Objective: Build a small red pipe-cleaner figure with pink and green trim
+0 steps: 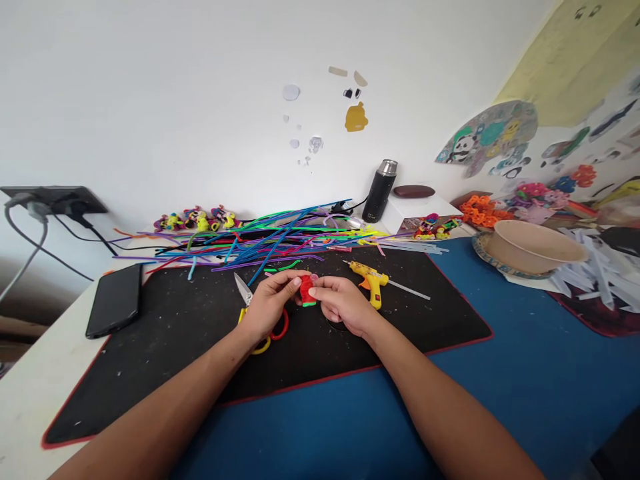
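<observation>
A small red piece (307, 291) with a green lower edge is held up between both hands over the black mat (185, 333). My left hand (270, 303) pinches its left side with thumb and fingers. From the right, my right hand (345, 303) grips the same piece, its thumb or finger lying on the red front. Scissors (243, 289) with red and yellow handles lie partly hidden beneath my left hand. Just behind my right hand rests a yellow glue gun (373, 280) with a glue stick in its back end.
Colourful pipe cleaners (270, 233) lie heaped along the wall. A phone (115, 300) is at the left, a black flask (380, 191) stands behind, and a bowl (540, 247) sits at the right. Small colourful figures (197, 219) stand at the back left.
</observation>
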Available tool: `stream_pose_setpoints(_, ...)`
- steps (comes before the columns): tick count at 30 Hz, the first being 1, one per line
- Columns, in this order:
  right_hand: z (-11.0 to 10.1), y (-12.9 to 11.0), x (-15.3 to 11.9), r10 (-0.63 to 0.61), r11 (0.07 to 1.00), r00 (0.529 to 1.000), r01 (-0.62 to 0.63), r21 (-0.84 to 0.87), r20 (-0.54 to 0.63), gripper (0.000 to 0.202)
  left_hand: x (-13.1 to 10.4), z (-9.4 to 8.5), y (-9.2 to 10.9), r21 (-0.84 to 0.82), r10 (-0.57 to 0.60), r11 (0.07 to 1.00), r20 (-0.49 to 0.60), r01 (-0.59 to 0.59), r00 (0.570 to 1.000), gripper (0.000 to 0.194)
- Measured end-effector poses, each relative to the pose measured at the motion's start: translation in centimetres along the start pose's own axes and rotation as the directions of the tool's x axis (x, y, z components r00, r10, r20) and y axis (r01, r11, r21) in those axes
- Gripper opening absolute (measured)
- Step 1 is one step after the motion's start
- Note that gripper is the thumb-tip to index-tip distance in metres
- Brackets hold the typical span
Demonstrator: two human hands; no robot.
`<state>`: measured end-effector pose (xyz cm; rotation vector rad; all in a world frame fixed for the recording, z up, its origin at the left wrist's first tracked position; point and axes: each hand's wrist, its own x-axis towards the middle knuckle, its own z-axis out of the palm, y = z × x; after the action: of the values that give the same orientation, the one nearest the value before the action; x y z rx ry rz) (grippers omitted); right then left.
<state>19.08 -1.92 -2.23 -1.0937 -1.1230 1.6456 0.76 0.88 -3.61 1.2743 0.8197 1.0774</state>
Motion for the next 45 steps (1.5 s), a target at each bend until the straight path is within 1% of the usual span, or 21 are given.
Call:
stream_pose_setpoints(6, -0.06, 0.06, 0.01, -0.002, 1.000, 1.000, 0.002, 0.001, -0.007, 0.029, -0.16, 0.17, 0.12, -0.050, 0.019, 0.999, -0.013, -0.020, 1.000, 0.039)
stream_pose_setpoints(13, -0.10, 0.11, 0.04, -0.005, 1.000, 1.000, 0.005, -0.031, -0.002, 0.030, -0.06, 0.13, 0.06, -0.013, 0.005, 1.000, 0.001, -0.005, 1.000, 0.036)
stream_pose_setpoints(18, -0.04, 0.10, 0.01, -0.010, 0.999, 1.000, 0.009, -0.032, -0.010, 0.029, -0.14, 0.15, 0.02, -0.033, 0.021, 0.999, -0.008, -0.021, 1.000, 0.042)
stream_pose_setpoints(29, -0.09, 0.17, 0.06, -0.003, 0.999, 1.000, 0.003, -0.045, -0.003, 0.029, 0.02, 0.17, -0.05, -0.020, -0.005, 1.000, 0.000, 0.005, 1.000, 0.037)
stream_pose_setpoints(36, 0.05, 0.15, -0.03, -0.009, 0.999, 1.000, 0.008, -0.042, -0.020, 0.029, 0.02, 0.07, -0.11, -0.038, -0.003, 0.999, -0.016, 0.003, 1.000, 0.046)
stream_pose_setpoints(40, 0.13, -0.03, -0.04, -0.009, 1.000, 0.999, 0.008, -0.023, -0.047, 0.030, 0.01, 0.14, 0.10, -0.053, -0.025, 0.998, -0.006, 0.024, 1.000, 0.049)
stream_pose_setpoints(45, 0.18, -0.06, 0.04, -0.008, 1.000, 0.998, 0.006, -0.026, -0.062, 0.031, 0.12, 0.17, 0.04, -0.027, -0.035, 0.999, 0.022, 0.036, 0.999, 0.051)
